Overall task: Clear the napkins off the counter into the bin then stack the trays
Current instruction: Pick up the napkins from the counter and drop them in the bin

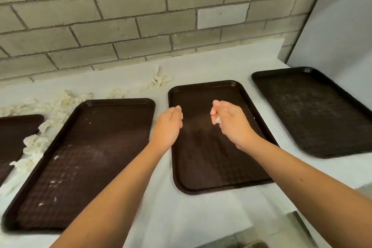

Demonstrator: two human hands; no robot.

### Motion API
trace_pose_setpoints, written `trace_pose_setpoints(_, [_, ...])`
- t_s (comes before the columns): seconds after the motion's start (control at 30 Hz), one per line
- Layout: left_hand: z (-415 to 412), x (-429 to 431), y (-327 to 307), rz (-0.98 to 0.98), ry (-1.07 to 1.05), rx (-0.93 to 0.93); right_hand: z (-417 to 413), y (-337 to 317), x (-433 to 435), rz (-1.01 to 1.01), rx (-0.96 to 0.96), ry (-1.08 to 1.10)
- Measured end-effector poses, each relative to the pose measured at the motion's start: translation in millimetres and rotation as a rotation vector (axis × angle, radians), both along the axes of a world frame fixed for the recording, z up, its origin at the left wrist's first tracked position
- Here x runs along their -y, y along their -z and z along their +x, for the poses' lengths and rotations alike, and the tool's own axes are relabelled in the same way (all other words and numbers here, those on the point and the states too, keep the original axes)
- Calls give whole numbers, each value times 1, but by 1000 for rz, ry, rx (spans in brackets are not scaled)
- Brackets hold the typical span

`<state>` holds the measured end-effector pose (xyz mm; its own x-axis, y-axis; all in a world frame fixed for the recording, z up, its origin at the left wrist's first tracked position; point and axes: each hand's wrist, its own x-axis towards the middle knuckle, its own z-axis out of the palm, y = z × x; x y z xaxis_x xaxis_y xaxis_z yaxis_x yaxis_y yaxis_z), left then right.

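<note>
Several dark brown trays lie side by side on a white counter (181,217): a far-left tray (14,137), a left tray (84,167) with white crumbs, a middle tray (213,163) and a right tray (314,115). Crumpled white napkins (46,125) are strewn along the back left and between the two left trays; another clump of napkins (159,80) lies near the wall. My left hand (169,125) hovers at the middle tray's left edge, fingers loosely curled and holding nothing. My right hand (229,121) is above the middle tray and pinches a small white napkin scrap (218,120).
A grey brick wall (141,16) backs the counter and a pale wall (342,26) closes it off on the right. The counter's front edge drops away at the lower right, where something dark (255,244) shows below it.
</note>
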<state>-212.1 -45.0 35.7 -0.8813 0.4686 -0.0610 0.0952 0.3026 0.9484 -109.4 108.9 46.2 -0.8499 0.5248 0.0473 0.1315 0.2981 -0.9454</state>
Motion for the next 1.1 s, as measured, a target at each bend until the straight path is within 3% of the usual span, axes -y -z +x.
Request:
trace_pose_setpoints(0.17, [94,-9,-1,-93,32,-101,94,5,-1,52,0,8])
trace_pose_setpoints(0.3, [161,-15,6,-60,39,-41,173,17,-4,40,37,1])
trace_pose_setpoints(0.4, [206,-17,15,-28,71,-33,219,40,-9,143,137,28])
trace_pose_setpoints(0.53, [260,-23,42,-107,136,16,280,81,-16,83,159,-9])
trace_pose_setpoints(0.67, [290,-24,73,-185,260,62,325,118,-16,34,316,-53])
trace_pose_setpoints(0.77, [311,-20,92,-313,370,73,348,145,-17,45,548,-34])
trace_pose_setpoints(0.9, [326,-14,112,-444,372,252,365,186,-18,-241,799,-43])
trace_pose_setpoints(1.1, [334,-10,141,-591,398,302,378,212,-22,-598,806,172])
